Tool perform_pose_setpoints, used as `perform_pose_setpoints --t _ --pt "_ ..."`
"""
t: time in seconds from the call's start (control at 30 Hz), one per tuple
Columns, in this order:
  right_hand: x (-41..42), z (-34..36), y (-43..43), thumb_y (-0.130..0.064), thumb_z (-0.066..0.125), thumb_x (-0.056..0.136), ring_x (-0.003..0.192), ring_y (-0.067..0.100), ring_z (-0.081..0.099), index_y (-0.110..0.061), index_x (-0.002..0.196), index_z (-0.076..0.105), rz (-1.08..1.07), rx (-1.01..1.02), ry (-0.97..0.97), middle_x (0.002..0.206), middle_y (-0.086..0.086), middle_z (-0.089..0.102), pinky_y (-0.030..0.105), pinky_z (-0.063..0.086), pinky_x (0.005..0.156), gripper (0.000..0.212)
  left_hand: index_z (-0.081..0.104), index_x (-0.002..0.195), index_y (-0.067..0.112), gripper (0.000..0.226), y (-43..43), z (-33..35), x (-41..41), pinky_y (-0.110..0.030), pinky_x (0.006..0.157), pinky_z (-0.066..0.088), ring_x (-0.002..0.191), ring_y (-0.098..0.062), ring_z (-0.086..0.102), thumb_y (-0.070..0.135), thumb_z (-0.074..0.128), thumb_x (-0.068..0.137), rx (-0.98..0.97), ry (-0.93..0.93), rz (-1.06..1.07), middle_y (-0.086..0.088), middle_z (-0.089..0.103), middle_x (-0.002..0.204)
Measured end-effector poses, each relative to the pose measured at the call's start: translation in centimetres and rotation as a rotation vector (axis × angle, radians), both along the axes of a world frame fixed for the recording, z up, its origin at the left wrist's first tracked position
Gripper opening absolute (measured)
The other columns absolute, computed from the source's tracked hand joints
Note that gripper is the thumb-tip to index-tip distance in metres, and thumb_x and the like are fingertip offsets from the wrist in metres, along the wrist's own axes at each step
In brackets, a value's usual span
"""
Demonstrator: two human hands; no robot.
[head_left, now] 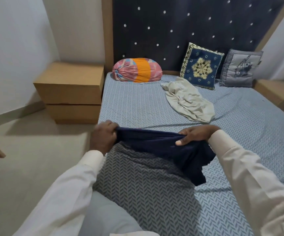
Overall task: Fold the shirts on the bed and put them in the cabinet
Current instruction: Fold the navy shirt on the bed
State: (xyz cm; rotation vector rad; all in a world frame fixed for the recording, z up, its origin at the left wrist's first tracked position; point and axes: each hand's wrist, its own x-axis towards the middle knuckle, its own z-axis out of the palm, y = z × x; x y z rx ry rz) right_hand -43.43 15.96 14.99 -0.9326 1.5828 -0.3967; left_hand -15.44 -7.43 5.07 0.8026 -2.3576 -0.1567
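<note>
**Bedroom: navy shirt [163, 147] gripped at both ends**

Bed [137, 106], covered by a blue-and-white herringbone sheet, fills the middle and right of the scene from near to far. Behind its far end rises a dark headboard [188, 23] studded with pale buttons and framed in tan wood. A tan two-drawer bedside cabinet [69, 89] stands left of the bed, against the far wall.

The navy shirt is plain, dark and bunched, held above the near left part of the bed. Its upper edge is stretched between the two hands. The rest sags down and to the right in loose folds and throws a shadow on the sheet. Whether the lowest fold touches the sheet cannot be told.

A pale shirt [187, 101] lies crumpled farther off, right of middle. At the far left a pink-and-blue bolster [136, 70] with an orange band rests against the headboard. A blue cushion [201, 66] with a cream flower motif leans just beyond the pale shirt, and a grey cushion [239, 68] sits to its right.

The left hand [103, 135] has its fingers curled round the shirt's left end. The right hand [194, 135] clamps the right end, thumb pressed on top. Both arms wear white sleeves.
</note>
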Motion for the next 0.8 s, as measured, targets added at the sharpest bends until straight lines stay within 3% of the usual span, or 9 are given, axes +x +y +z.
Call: perform_pose_setpoints --t 0.07,0.17,0.27,0.33,0.37,0.47,0.6,0.7,0.8 --pt "-0.6 0.9 0.1 -0.041 0.083 0.073 0.088 0.025 0.070 -0.006 0.115 0.069 -0.066 -0.051 -0.021 0.111 0.017 0.071 0.032 0.058 0.074 0.056 0.067 0.081 0.017 0.033 -1.0 2.5 -0.7 -0.036 0.065 0.044 0.077 -0.030 0.058 0.026 0.037 0.069 0.038 0.057 0.009 -0.004 0.063 0.082" --pt "-2.2 1.2 -0.3 -0.027 0.072 0.086 0.085 0.026 0.071 -0.003 0.118 0.065 -0.216 -0.060 -0.030 0.108 0.017 0.071 0.038 0.060 0.078 0.040 0.056 0.075 0.018 0.017 -0.8 4.8 -2.1 -0.032 0.063 0.040 0.075 -0.027 0.056 0.021 0.040 0.071 0.290 0.116 -0.029 -0.003 0.063 0.078" --pt "-4.0 1.0 -0.6 -0.038 0.067 0.090 0.102 0.024 0.066 -0.019 0.114 0.068 -0.090 0.058 0.424 0.109 0.002 0.071 0.040 0.052 0.095 0.030 0.058 0.081 0.027 0.010 -0.1 4.4 -2.3 -0.030 0.064 0.045 0.071 -0.017 0.058 0.035 0.054 0.079 0.379 -0.056 -0.112 0.008 0.064 0.074" --pt "-4.9 -0.4 0.0 -0.043 0.064 0.091 0.099 0.018 0.059 -0.029 0.102 0.066 0.074 0.157 0.817 0.098 -0.008 0.064 0.029 0.044 0.087 0.018 0.060 0.086 0.034 0.014 0.3 1.8 -1.5 -0.030 0.068 0.048 0.076 -0.014 0.061 0.045 0.063 0.078 0.392 -0.319 -0.131 0.013 0.065 0.079" --pt "-5.4 -2.1 0.4 -0.038 0.064 0.091 0.097 0.018 0.058 -0.028 0.103 0.067 0.127 0.214 0.896 0.097 -0.005 0.062 0.028 0.043 0.083 0.016 0.059 0.085 0.036 0.014 0.4 0.1 -0.9 -0.030 0.070 0.049 0.080 -0.015 0.063 0.046 0.065 0.078 0.431 -0.392 -0.121 0.013 0.065 0.080" --pt "-6.1 -8.3 1.5 -0.040 0.068 0.077 0.109 0.026 0.062 -0.021 0.122 0.064 0.197 0.340 1.040 0.121 0.005 0.065 0.031 0.047 0.091 0.049 0.062 0.079 0.037 0.008 2.3 -4.7 1.5 -0.029 0.074 0.050 0.083 -0.013 0.064 0.035 0.069 0.081 0.638 -0.287 -0.083 0.014 0.066 0.080" --pt "-1.0 -13.0 0.5 -0.040 0.073 0.076 0.126 0.034 0.050 -0.020 0.135 0.050 0.007 0.027 0.985 0.134 0.010 0.054 0.042 0.044 0.100 0.066 0.070 0.087 0.019 0.008 5.5 -8.4 3.7 -0.029 0.079 0.049 0.081 -0.015 0.064 0.012 0.066 0.088 0.873 0.023 -0.035 0.005 0.070 0.083" --pt "5.9 -14.4 -2.4 -0.031 0.080 0.078 0.126 0.025 0.052 -0.015 0.131 0.059 0.018 -0.377 0.709 0.134 0.007 0.059 0.027 0.038 0.103 0.059 0.073 0.092 0.018 0.014 6.6 -9.5 4.1 -0.032 0.082 0.052 0.087 -0.013 0.066 0.008 0.063 0.090 0.940 0.116 -0.066 0.001 0.072 0.091" --pt "11.8 -16.2 -5.2 -0.025 0.079 0.080 0.112 0.014 0.059 -0.015 0.121 0.066 0.034 -0.563 0.580 0.121 0.002 0.067 0.024 0.043 0.095 0.044 0.073 0.097 0.017 0.016 7.4 -8.7 4.6 -0.021 0.068 0.048 0.083 -0.005 0.063 0.009 0.060 0.093 1.007 0.239 -0.073 0.002 0.071 0.095"
